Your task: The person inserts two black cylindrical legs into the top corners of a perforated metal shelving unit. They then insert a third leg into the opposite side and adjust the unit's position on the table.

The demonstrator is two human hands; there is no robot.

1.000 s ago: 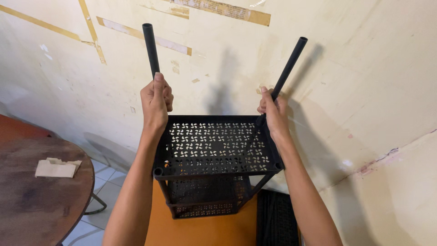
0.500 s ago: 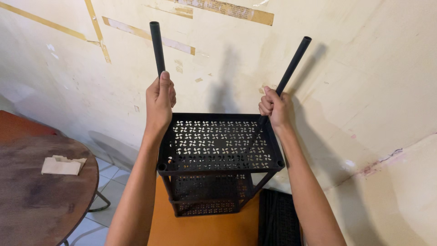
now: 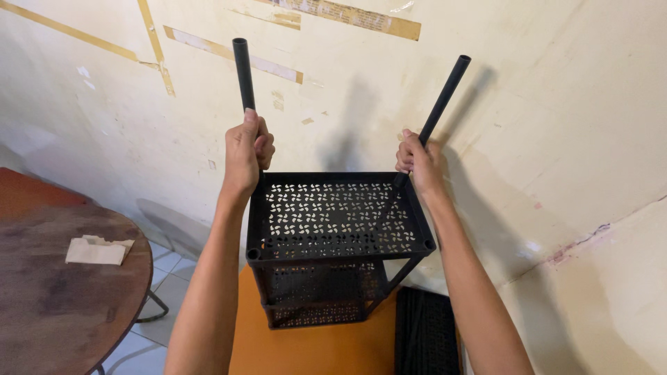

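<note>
- Fingers of the left hand (image 3: 244, 154) are clenched around a black tube (image 3: 244, 76) that stands almost upright at the far left corner of a black shelf rack (image 3: 333, 236).
- Fingers of the right hand (image 3: 418, 161) are clenched around a second black tube (image 3: 442, 97), which leans away to the right from the rack's far right corner.
- Both forearms reach up from the bottom edge, one on each side of the rack.
- The rack is plastic, with a perforated top tray (image 3: 337, 212) cut through with small pinwheel-shaped holes; two lower trays show beneath it, joined by black corner posts.
- It stands on an orange surface (image 3: 313, 347) close against a stained cream wall (image 3: 542, 125).
- Strips of old yellowish tape (image 3: 347, 12) cross the upper part of the wall.
- A dark ribbed panel (image 3: 425, 333) lies just right of the rack's base.
- At left is a round, worn brown table (image 3: 62, 292) with a folded scrap of pale paper (image 3: 97, 250) lying on it.
- Pale floor tiles (image 3: 167, 292) show between the table and the orange surface.
</note>
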